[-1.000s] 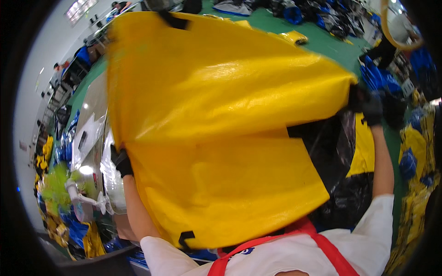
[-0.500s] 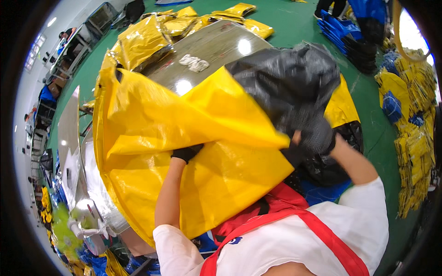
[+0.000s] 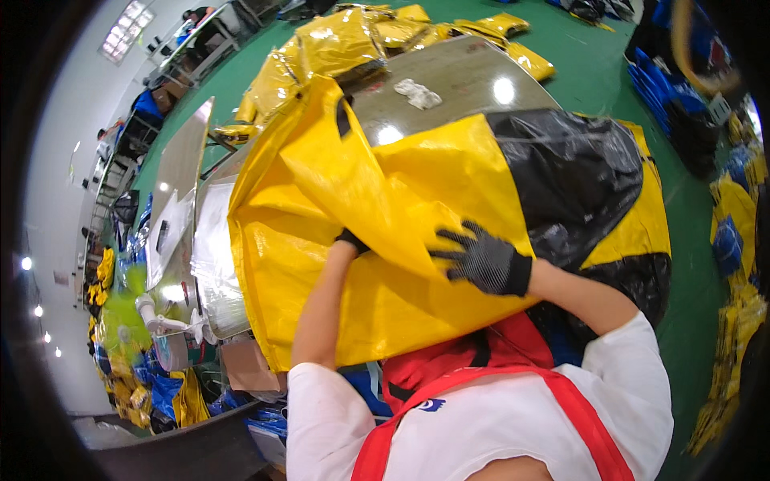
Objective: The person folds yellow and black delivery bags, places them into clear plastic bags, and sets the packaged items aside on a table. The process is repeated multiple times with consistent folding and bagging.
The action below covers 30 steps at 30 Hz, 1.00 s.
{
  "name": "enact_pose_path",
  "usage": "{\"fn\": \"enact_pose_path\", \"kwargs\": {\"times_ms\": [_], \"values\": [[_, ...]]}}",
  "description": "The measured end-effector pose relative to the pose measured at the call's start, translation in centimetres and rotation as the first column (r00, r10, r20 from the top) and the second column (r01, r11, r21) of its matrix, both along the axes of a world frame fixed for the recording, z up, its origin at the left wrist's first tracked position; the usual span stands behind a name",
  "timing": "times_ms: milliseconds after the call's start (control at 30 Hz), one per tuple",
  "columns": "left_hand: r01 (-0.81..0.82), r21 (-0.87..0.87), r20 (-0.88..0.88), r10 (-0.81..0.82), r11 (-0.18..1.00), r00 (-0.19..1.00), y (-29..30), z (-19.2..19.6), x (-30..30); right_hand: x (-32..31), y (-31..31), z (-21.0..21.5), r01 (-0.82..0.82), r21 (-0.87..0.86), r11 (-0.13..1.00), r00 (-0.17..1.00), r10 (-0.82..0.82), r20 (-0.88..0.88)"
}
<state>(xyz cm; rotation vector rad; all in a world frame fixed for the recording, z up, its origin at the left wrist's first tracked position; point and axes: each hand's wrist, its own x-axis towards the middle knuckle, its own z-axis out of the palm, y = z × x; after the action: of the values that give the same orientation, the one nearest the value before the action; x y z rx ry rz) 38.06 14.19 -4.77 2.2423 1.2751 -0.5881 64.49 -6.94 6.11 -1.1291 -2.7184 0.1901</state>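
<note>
In the head view, a worker in a white top with red straps leans over a large yellow sheet (image 3: pixel 321 272), which lies rumpled across the near part of a glossy worktable (image 3: pixel 473 72) and meets a shiny black panel (image 3: pixel 573 172) on its right. The right hand (image 3: pixel 485 258), in a dark knit glove, rests on the sheet with its fingers spread wide; the left hand (image 3: pixel 353 241) disappears beneath a raised yellow fold, its fingers hidden, so whether they grip cannot be told. Ceiling light glints off the table's bare far end, where a crumpled white cloth (image 3: pixel 419 94) lies near yellow bundles in clear wrapping (image 3: pixel 337 40) banked along the edge. To the left stand a stack of clear plastic (image 3: pixel 218 252) and a blurred green fan (image 3: pixel 124 321). Green floor (image 3: pixel 690 232) runs through the workshop, past piled yellow pieces (image 3: pixel 728 333) at right, toward a white wall (image 3: pixel 76 152) with a barred window (image 3: pixel 127 30) and a line of workbenches.
</note>
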Motion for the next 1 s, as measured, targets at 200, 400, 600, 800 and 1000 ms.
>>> {"fn": "enact_pose_path", "kwargs": {"times_ms": [200,400,600,800,1000], "values": [[-0.434,0.275,0.488,0.265,0.858,0.832,2.4,2.4,-30.9,0.7,-2.9,-3.9,-0.128,-0.265,0.956,0.987,0.150,0.064],[-0.209,-0.969,0.244,0.655,0.133,-0.715,-1.6,17.8,-25.6,0.8,-3.0,-4.1,-0.030,-0.330,0.944,0.904,0.166,0.393],[-0.379,-0.250,0.746,0.427,0.891,0.512,0.7,21.1,-30.9,-3.3,-2.4,-4.1,-0.041,-0.220,0.975,0.791,0.166,0.589],[-0.377,0.096,0.293,0.336,0.921,0.895,-3.8,22.2,-30.0,-1.8,-2.5,-4.9,0.034,-0.319,0.947,0.860,0.135,0.493],[0.024,0.281,-0.774,0.211,0.959,0.597,-10.3,19.8,-28.0,0.5,-1.4,-3.2,-0.098,-0.421,0.902,0.910,0.253,0.329]]}}
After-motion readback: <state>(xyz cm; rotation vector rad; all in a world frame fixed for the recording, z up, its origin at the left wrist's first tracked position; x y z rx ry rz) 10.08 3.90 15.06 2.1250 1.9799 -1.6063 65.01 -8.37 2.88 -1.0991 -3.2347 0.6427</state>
